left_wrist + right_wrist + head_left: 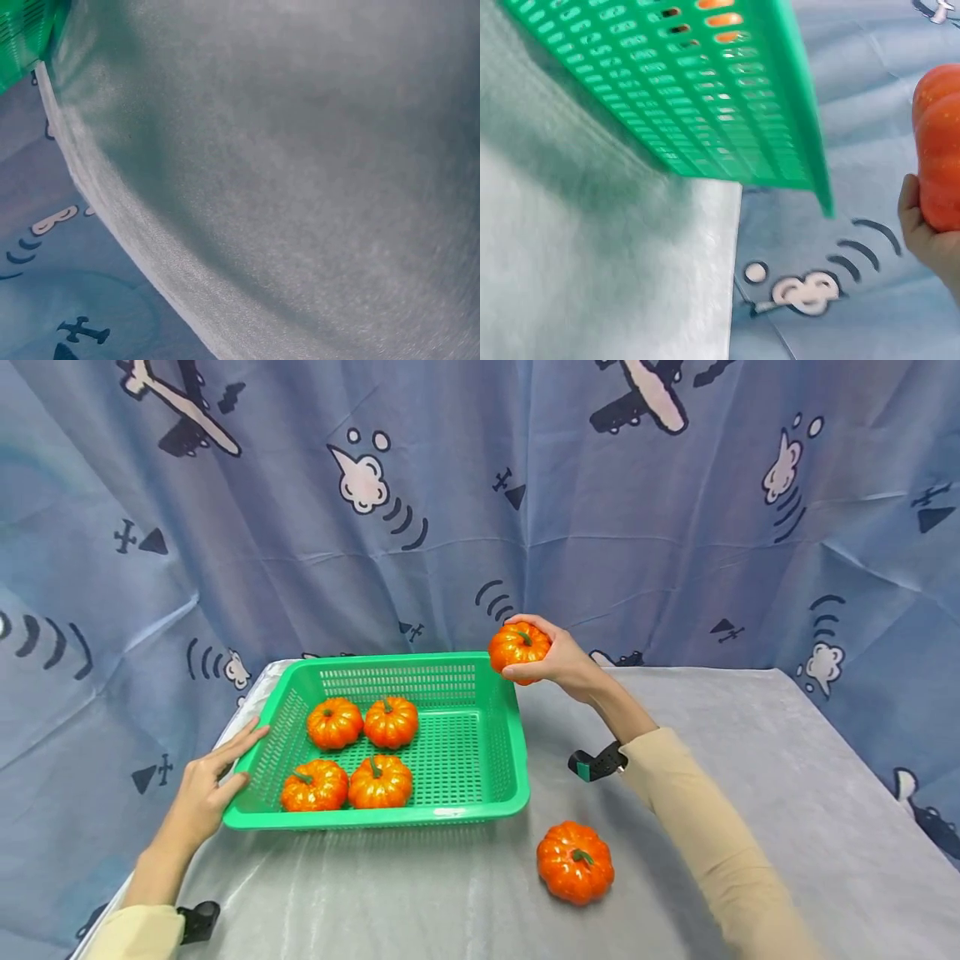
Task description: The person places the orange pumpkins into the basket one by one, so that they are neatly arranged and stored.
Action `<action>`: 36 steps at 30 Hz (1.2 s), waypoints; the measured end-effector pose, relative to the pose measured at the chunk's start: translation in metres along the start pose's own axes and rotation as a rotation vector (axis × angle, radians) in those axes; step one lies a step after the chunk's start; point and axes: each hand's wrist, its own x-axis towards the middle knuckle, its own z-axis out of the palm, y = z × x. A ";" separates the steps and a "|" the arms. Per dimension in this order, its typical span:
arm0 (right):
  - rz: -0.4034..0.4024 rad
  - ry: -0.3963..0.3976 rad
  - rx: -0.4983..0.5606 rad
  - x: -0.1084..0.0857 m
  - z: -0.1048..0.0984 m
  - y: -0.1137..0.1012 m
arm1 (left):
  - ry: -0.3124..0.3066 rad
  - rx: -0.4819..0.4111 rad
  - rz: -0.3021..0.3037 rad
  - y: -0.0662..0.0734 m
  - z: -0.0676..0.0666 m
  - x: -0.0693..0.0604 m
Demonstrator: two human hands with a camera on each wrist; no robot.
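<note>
My right hand [558, 660] grips a small orange pumpkin [517, 645] with a green stem, holding it up at the basket's back right corner. At the right edge of the right wrist view, fingers [913, 214] wrap the same pumpkin [939, 142]. The green plastic basket [450, 814] holds several similar pumpkins [381, 782] in its left half. My left hand [198, 793] rests against the basket's left side, fingers extended onto the rim. The left wrist view shows a corner of the basket [19, 37] but no hand.
Another orange pumpkin [574, 862] lies on the grey-covered table [390, 893], to the right of the basket and nearer the front. A blue curtain [450, 568] with airplane prints hangs behind the table and along its sides.
</note>
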 end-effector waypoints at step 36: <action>-0.155 -0.243 -0.821 0.048 0.080 0.032 | -0.008 -0.018 -0.019 0.002 0.001 0.000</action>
